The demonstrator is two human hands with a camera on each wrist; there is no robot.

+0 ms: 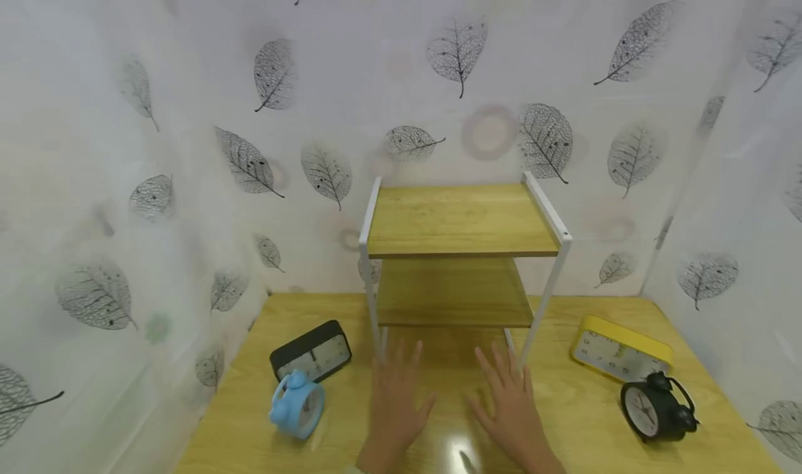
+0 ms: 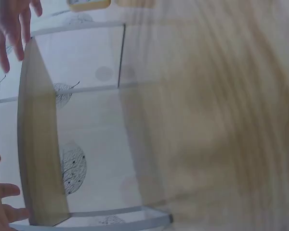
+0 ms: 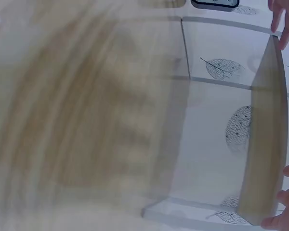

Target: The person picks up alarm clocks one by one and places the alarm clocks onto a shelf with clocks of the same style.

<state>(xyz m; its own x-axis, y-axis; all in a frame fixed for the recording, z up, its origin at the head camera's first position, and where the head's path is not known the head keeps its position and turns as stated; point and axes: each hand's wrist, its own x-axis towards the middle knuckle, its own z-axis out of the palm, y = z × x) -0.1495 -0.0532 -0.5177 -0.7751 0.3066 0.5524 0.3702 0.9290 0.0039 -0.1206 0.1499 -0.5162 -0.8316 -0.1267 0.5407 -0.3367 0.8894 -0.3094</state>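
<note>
A two-board shelf rack (image 1: 464, 220) with white metal legs and wood-look boards stands on the wooden table in the head view. My left hand (image 1: 396, 406) is low by its front left leg, fingers straight and spread, with nothing held. Opposite it, my right hand (image 1: 510, 413) has its fingers spread too, fingertips right at the front right leg. In the left wrist view the left hand (image 2: 4, 204) shows at the lower left edge, beside a board (image 2: 41, 139) of the rack. The right wrist view has the right hand (image 3: 283, 204) at its lower right, by the board's end.
Left of the rack sit a black rectangular clock (image 1: 313, 354) and a light blue twin-bell alarm clock (image 1: 299, 406). To the right are a yellow rectangular clock (image 1: 620, 349) and a black twin-bell alarm clock (image 1: 658, 408). Leaf-patterned walls (image 1: 401, 63) enclose the table (image 1: 238, 439).
</note>
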